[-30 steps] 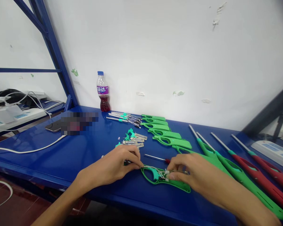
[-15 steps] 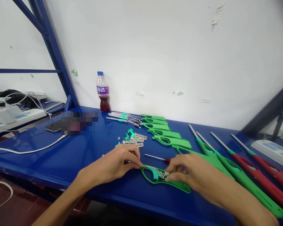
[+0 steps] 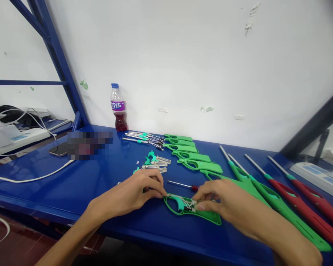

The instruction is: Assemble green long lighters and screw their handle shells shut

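A green lighter handle shell [image 3: 194, 214] lies open on the blue table [image 3: 100, 184] near its front edge, with a teal trigger and thin wires inside it. My left hand [image 3: 133, 194] has its fingers pinched together at the shell's left end, on a thin metal tube. My right hand [image 3: 224, 203] pinches the small inner parts at the shell's middle. Both hands rest on the table.
Behind the hands lie a small red-handled screwdriver [image 3: 183, 184], loose teal triggers and metal pieces [image 3: 154, 164], a row of green handle shells [image 3: 188, 153] and metal tubes [image 3: 141, 137]. Finished green and red long lighters [image 3: 280, 192] lie at the right. A drink bottle [image 3: 117, 108] stands by the wall; a phone [image 3: 59, 149] and white cable [image 3: 30, 179] lie left.
Both hands stay pinched on the same parts; the view has shifted slightly, with no clear movement of the shell.
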`<state>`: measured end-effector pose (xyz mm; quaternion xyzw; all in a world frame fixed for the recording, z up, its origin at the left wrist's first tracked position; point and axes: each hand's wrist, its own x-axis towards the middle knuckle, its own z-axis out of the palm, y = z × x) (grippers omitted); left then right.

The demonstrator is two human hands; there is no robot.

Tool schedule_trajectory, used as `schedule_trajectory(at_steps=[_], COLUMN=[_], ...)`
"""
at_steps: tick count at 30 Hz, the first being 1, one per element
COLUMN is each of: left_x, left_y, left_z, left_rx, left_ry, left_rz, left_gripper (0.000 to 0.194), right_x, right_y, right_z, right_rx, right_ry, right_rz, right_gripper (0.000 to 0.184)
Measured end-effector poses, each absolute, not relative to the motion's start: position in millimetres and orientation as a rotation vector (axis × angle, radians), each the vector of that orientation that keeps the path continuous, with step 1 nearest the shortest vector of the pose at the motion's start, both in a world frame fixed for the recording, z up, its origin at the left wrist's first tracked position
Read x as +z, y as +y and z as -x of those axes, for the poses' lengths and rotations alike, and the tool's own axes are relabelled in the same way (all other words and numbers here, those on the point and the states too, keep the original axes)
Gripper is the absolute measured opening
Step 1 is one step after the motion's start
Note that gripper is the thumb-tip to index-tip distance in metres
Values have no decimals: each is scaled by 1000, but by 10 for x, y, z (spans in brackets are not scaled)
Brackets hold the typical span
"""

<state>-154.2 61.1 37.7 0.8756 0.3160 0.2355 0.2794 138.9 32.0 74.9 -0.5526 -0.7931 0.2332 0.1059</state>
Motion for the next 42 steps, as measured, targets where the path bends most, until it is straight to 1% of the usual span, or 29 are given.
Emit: schedule_trajectory(at_steps=[3, 8, 14, 22, 26, 31, 42], left_x=[372, 359, 364, 363, 372, 383, 371], left_y=[606, 613, 620, 610, 620, 620, 634], left_z=[1540, 1534, 1524, 1531, 1520, 1516, 1511], left_rx=[637, 651, 658, 664, 676, 681, 683], left_ry=[848, 848, 847, 861, 853, 852, 861], left_rz=[-2351, -2354, -2357, -2356, -2353, -2349, -2356], left_gripper=[20, 19, 19, 17, 17, 18, 17], right_x=[738, 731, 726, 739, 714, 659, 716], right_y=[341, 375, 377, 399, 401, 405, 405], right_z=[-1423, -1400, -1394, -1402, -1374, -1371, -1474], right_rx=[804, 865, 867, 768, 750, 711, 747], right_ry=[-2376, -2365, -2348, -2393, -2373, -2365, -2384], right_rz=[1615, 1651, 1667, 1657, 1656, 1623, 1520], right_gripper=[17, 20, 17, 19, 12, 9, 23])
